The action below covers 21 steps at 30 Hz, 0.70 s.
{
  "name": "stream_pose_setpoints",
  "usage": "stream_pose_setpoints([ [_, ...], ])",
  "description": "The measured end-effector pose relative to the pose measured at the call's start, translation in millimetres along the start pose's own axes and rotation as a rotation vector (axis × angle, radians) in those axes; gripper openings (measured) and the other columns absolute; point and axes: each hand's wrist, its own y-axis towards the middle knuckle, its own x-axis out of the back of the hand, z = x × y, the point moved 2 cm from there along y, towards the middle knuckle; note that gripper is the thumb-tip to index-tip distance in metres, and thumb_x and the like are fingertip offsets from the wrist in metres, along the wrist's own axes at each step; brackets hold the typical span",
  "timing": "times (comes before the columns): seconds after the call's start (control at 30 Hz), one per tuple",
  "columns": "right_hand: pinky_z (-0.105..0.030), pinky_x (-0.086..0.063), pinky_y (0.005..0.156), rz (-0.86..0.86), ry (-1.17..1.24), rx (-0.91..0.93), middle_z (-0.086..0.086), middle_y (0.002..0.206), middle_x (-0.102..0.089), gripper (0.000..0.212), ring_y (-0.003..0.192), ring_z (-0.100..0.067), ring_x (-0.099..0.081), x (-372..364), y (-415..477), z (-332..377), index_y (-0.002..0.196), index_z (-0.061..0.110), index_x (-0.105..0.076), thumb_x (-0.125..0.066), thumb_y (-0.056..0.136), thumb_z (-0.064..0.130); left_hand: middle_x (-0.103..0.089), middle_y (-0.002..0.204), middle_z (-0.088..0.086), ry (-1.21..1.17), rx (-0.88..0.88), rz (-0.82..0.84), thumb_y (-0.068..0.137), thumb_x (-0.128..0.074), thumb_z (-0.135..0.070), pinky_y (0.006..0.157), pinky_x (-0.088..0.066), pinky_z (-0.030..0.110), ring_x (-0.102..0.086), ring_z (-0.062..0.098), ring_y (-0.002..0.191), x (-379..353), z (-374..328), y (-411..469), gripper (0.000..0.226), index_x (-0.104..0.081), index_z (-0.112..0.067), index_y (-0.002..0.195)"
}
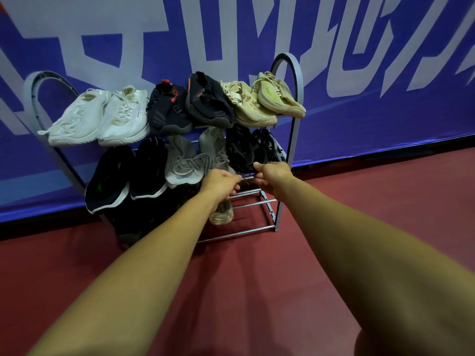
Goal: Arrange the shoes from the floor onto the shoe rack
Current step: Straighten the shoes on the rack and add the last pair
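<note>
At the front of the shoe rack (295, 73), both hands meet at the middle shelf.
On the top shelf sit a white pair (97, 116), a black pair with red trim (190, 104) and a beige pair (262, 98). The middle shelf holds black slip-ons (128, 173), a grey knit pair (185, 160) and a black mesh pair (252, 150). The bottom shelf holds dark shoes (133, 222) on the left and one pale shoe (222, 214) beside them, with bare bars to the right. The left hand (221, 183) has its fingers curled by the front rail (248, 178). The right hand (270, 176) is curled too, thumb against the mesh pair's front edge. Whether either grips shoe or rail cannot be told. The rack stands on a red floor (359, 201) against a blue banner (385, 34).
</note>
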Motion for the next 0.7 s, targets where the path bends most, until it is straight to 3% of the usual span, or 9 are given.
stream_pose_setpoints([
  [0.1,-0.028,-0.047,0.067,0.035,-0.069,0.046,-0.008,0.073,-0.055,0.022,0.057,-0.015,-0.054,0.2,-12.8,0.9,0.098,0.002,-0.057,-0.070,0.092,0.020,-0.069,0.074,0.000,0.030,0.016,-0.003,0.091,-0.063,-0.027,0.046,-0.040,0.019,-0.057,0.007,0.057,15.7,6.6,-6.4,0.016,-0.069,-0.012,0.091],
  [0.3,-0.030,-0.046,0.063,0.136,-0.225,0.071,-0.010,0.076,-0.058,0.020,0.061,-0.018,-0.055,-9.4,-32.7,-3.2,0.102,0.003,-0.064,-0.067,0.093,0.020,-0.070,0.077,0.003,0.091,0.018,0.014,0.090,-0.064,-0.027,0.047,-0.040,0.021,-0.059,0.012,0.064,40.0,18.6,-23.6,0.018,-0.069,-0.011,0.084],
  [0.4,-0.016,-0.041,0.043,0.197,-0.333,0.103,-0.007,0.079,-0.058,0.020,0.059,-0.013,-0.053,-16.3,-40.4,-6.9,0.109,0.007,-0.066,-0.065,0.094,0.020,-0.071,0.077,0.005,0.137,0.030,0.021,0.089,-0.065,-0.028,0.050,-0.040,0.024,-0.060,0.016,0.066,50.2,26.3,-30.3,0.018,-0.069,-0.011,0.085],
  [0.47,-0.016,-0.037,0.038,0.206,-0.412,0.124,-0.007,0.077,-0.059,0.014,0.055,-0.012,-0.051,-20.4,-42.1,-10.6,0.101,0.009,-0.066,-0.066,0.093,0.021,-0.070,0.073,0.006,0.163,0.041,0.029,0.087,-0.066,-0.027,0.052,-0.041,0.027,-0.060,0.020,0.067,57.1,32.7,-32.8,0.018,-0.069,-0.011,0.079],
  [0.57,-0.020,-0.039,0.042,0.215,-0.546,0.122,-0.010,0.078,-0.061,0.017,0.053,-0.014,-0.052,-26.0,-38.8,-17.8,0.089,0.010,-0.061,-0.068,0.092,0.025,-0.068,0.070,0.008,0.208,0.063,0.030,0.084,-0.068,-0.027,0.056,-0.043,0.027,-0.062,0.021,0.067,65.7,44.0,-33.9,0.019,-0.069,-0.011,0.074],
  [0.7,-0.024,-0.043,0.050,0.229,-0.644,0.112,-0.013,0.082,-0.059,0.026,0.066,-0.023,-0.057,-31.5,-31.7,-28.7,0.104,0.003,-0.065,-0.067,0.093,0.026,-0.065,0.077,0.007,0.304,0.101,0.072,0.086,-0.068,-0.026,0.058,-0.041,0.026,-0.055,0.018,0.060,66.5,60.8,-32.7,0.015,-0.066,-0.014,0.077],
])
